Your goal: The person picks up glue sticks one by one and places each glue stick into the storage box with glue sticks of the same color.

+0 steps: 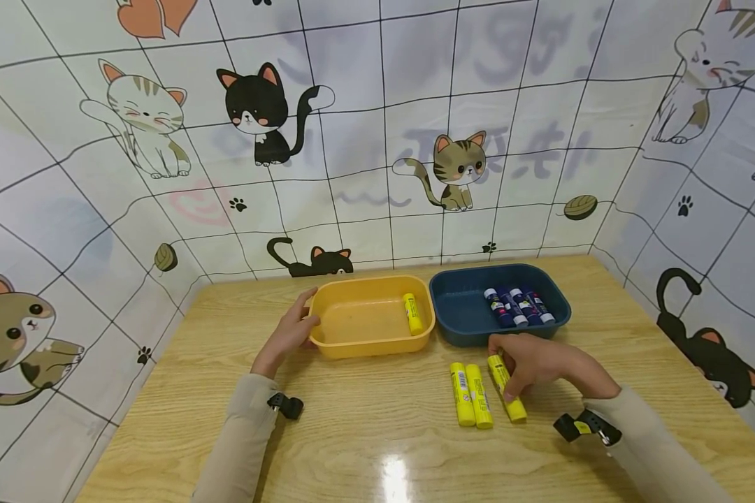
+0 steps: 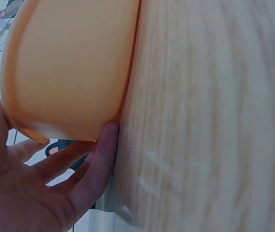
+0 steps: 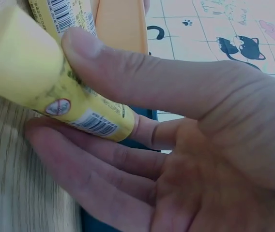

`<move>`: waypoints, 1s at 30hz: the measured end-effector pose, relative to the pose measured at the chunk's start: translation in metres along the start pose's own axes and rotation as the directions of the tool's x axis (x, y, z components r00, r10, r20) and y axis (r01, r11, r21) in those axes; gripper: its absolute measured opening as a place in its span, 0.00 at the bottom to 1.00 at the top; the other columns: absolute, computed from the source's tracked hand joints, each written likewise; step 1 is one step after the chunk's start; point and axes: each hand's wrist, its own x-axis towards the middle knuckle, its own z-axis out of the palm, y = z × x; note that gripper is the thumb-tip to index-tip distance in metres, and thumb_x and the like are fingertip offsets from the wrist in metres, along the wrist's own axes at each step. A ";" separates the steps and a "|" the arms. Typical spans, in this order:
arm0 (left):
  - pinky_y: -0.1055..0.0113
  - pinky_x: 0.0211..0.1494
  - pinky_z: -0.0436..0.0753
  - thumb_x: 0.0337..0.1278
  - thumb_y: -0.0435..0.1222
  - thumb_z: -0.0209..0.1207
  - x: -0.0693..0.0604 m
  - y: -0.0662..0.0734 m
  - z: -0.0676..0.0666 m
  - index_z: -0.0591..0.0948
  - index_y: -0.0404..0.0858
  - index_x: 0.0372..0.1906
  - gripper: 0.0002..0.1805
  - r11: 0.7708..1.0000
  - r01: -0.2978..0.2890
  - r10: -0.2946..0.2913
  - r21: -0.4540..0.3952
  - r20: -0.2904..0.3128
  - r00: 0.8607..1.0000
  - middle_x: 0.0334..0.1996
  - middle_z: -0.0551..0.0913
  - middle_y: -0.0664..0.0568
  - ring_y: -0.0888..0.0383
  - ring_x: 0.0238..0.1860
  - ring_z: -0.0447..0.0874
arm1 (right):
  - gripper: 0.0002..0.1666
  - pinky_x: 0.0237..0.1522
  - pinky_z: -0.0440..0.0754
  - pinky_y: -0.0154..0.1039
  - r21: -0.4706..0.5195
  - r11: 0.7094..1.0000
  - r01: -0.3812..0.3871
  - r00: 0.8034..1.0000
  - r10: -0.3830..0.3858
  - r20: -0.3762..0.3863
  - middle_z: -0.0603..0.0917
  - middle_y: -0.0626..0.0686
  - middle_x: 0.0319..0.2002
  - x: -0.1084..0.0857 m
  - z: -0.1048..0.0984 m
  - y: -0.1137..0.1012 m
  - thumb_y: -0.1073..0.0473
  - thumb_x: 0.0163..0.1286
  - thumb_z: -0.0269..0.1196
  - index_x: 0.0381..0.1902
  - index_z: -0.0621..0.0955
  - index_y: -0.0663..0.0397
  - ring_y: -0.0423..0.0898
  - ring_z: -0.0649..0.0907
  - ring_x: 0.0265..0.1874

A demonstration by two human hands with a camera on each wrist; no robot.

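Observation:
My left hand [image 1: 289, 330] holds the left end of a yellow plastic tray [image 1: 358, 348]; in the left wrist view the thumb lies at the rim and the fingers touch its outer wall. One yellow glue stick [image 1: 412, 314] lies inside, by the tray's right end. With thumb and fingers, my right hand [image 1: 536, 363] grips another yellow glue stick [image 3: 86, 108], slanted low over the table or on it; which, I cannot tell. Just left of it, two yellow glue sticks [image 1: 461, 395] lie side by side on the wood.
A dark blue tray [image 1: 465, 337] stands against the yellow tray's right side, with several dark blue glue sticks [image 1: 519, 307] with white caps in it. Both trays are near the back of the wooden table [image 1: 352, 426]. A cat-patterned sheet [image 1: 377, 168] rises behind and at both sides.

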 end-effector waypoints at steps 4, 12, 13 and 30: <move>0.50 0.40 0.92 0.74 0.32 0.48 0.007 -0.007 -0.001 0.51 0.48 0.84 0.39 1.000 0.014 -0.014 -0.007 -0.006 1.000 0.74 0.65 0.26 0.33 0.55 0.84 | 0.37 0.30 0.83 0.39 0.028 1.000 0.004 1.000 -0.004 -0.010 0.78 0.53 0.36 0.000 0.000 -0.001 0.64 0.48 0.82 0.52 0.73 0.53 0.47 0.78 0.30; 0.53 0.38 0.92 0.73 0.34 0.49 0.010 -0.016 0.000 0.52 0.52 0.84 0.39 1.000 -0.008 0.008 0.013 -0.024 1.000 0.74 0.67 0.28 0.38 0.54 0.86 | 0.35 0.31 0.88 0.41 0.070 0.997 0.032 0.999 -0.030 -0.023 0.81 0.55 0.43 -0.002 0.000 -0.003 0.67 0.53 0.79 0.56 0.73 0.57 0.48 0.80 0.33; 0.52 0.39 0.92 0.73 0.34 0.49 0.010 -0.016 0.000 0.52 0.52 0.84 0.39 1.000 -0.010 0.010 0.015 -0.025 1.000 0.74 0.67 0.28 0.38 0.54 0.86 | 0.35 0.31 0.88 0.41 0.080 0.996 0.033 0.999 -0.031 -0.026 0.81 0.56 0.44 -0.002 0.000 -0.003 0.67 0.53 0.79 0.56 0.73 0.57 0.48 0.80 0.33; 0.50 0.40 0.92 0.74 0.35 0.49 0.010 -0.016 0.000 0.50 0.51 0.84 0.39 1.000 0.005 -0.005 0.020 -0.022 1.000 0.75 0.65 0.28 0.37 0.56 0.84 | 0.35 0.32 0.89 0.41 0.119 0.982 0.144 0.987 -0.134 -0.089 0.85 0.56 0.45 -0.008 -0.009 -0.001 0.62 0.57 0.78 0.58 0.73 0.60 0.47 0.84 0.35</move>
